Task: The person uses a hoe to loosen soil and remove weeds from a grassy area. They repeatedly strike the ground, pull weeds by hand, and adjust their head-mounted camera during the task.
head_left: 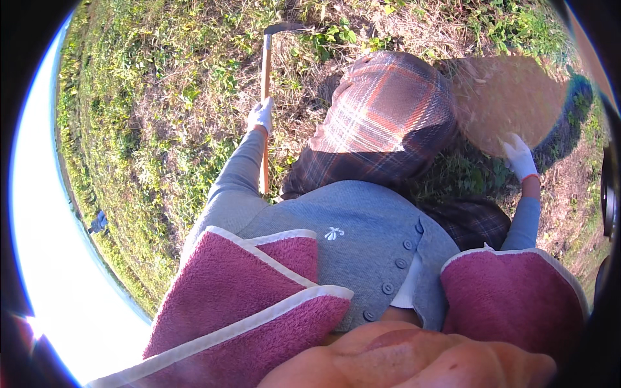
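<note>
My left hand (261, 115), in a white glove, is closed around the wooden handle of a sickle (266, 72). Its dark curved blade points right, over the weeds at the top of the view. My right hand (519, 156), in a white glove with an orange cuff, is low beside my knee at the right. Its fingers are bent and lie against a hazy brown patch (509, 102); whether they hold anything is unclear. Between the hands, my bent knee in plaid trousers (388, 102) rises from a squat.
Weeds and dry grass (160, 97) cover the ground around me. Leafy green plants (514, 24) grow at the upper right. A pink towel (233, 291) hangs over my grey cardigan (296, 213). Far off at the left is a person in blue (98, 223).
</note>
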Demonstrator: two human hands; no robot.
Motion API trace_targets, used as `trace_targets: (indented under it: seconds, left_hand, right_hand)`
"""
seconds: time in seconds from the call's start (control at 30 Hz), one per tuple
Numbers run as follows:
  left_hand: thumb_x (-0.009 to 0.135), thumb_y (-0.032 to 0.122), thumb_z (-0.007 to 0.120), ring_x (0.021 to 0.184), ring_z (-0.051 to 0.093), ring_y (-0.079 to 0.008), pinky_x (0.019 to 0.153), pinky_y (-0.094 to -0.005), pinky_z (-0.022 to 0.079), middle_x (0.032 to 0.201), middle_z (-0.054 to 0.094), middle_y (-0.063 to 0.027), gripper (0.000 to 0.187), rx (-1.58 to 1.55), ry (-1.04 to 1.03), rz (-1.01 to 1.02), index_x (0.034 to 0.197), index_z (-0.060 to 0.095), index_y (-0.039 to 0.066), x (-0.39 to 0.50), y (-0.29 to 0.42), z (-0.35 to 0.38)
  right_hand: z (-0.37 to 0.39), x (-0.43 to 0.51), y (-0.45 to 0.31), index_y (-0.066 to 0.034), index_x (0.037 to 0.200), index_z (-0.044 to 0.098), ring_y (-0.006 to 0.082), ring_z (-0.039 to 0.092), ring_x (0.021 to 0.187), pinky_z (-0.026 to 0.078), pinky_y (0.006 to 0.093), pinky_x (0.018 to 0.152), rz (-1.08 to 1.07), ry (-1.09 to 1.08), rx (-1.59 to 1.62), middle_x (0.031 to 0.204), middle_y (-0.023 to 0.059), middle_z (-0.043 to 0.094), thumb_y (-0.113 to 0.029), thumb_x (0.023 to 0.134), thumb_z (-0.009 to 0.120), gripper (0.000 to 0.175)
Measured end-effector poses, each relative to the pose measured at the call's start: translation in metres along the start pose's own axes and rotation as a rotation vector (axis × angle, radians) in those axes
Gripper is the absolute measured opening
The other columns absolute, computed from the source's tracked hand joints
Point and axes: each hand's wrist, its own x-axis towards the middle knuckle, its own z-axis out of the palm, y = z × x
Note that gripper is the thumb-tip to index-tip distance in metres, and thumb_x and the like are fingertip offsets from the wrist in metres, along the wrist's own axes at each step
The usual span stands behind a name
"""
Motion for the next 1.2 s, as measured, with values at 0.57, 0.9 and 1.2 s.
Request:
trace_targets:
  seconds: [0.57, 0.9, 1.2]
  left_hand:
    - [0.094, 0.059, 0.064, 0.077, 0.064, -0.0209, 0.076, -0.0373, 0.05, 0.088, 0.072, -0.0116, 0.056, 0.469, 0.086, 0.132, 0.105, 0.073, 0.005, -0.038, -0.026, -0.059]
    - [0.099, 0.034, 0.069, 0.062, 0.044, -0.0059, 0.055, -0.026, 0.035, 0.071, 0.055, 0.0028, 0.03, -0.217, 0.101, 0.113, 0.114, 0.071, 0.008, -0.057, -0.018, -0.055]
    - [0.098, 0.048, 0.066, 0.063, 0.051, -0.0145, 0.062, -0.0353, 0.045, 0.071, 0.06, -0.0049, 0.044, -0.046, 0.377, 0.352, 0.095, 0.066, 0.004, 0.008, 0.115, 0.007]
  right_hand:
    - [-0.003, -0.005, -0.001, -0.0032, 0.133, 0.058, 0.0156, 0.062, 0.069, 0.05, 0.0311, 0.056, -0.04, 0.014, -0.077, 0.109, 0.0091, 0.069, -0.027, 0.099, 0.064, 0.042]
    - [0.002, 0.007, 0.0, -0.0034, 0.138, 0.056, 0.0259, 0.064, 0.123, 0.05, 0.0358, 0.1, -0.054, -0.025, -0.08, 0.131, 0.0167, 0.067, -0.027, 0.099, 0.063, 0.046]
    - [0.002, 0.001, -0.003, -0.0044, 0.134, 0.058, 0.018, 0.066, 0.081, 0.054, 0.0347, 0.067, -0.055, 0.036, -0.241, 0.118, 0.0123, 0.07, -0.025, 0.099, 0.063, 0.041]
